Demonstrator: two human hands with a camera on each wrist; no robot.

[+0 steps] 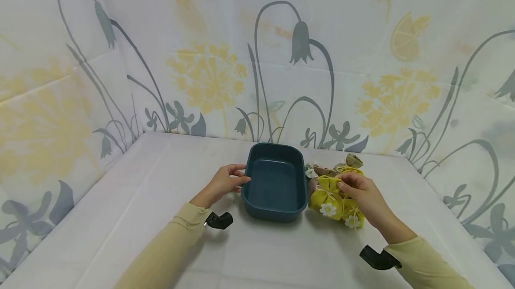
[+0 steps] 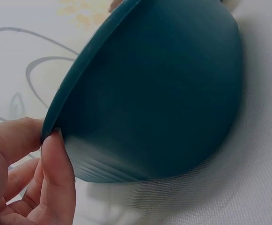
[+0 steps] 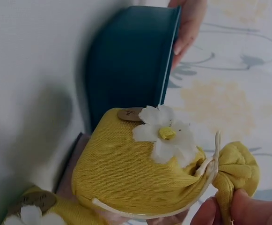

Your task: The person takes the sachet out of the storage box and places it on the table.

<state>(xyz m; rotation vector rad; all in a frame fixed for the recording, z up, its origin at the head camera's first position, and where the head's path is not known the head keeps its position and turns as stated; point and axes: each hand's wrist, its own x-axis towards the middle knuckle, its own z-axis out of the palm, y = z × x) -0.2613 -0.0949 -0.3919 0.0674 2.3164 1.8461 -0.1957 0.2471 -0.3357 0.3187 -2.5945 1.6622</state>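
A dark teal plastic basin stands on the white-covered table. My left hand pinches its left rim; the left wrist view shows the thumb over the edge and fingers beneath the rim. With thumb and fingertips, my right hand pinches the gathered top of a yellow drawstring pouch. A white fabric flower and a small brown tag decorate this pouch, and its pale cord is tied round the neck. The pouch is just right of the basin, overlapping other pouches.
Beside the basin's right wall lie several more pouches: a yellow one with a flower, brownish ones and an olive-topped one. Behind the table hangs a flower-printed curtain. Black wrist cameras sit on both sleeves.
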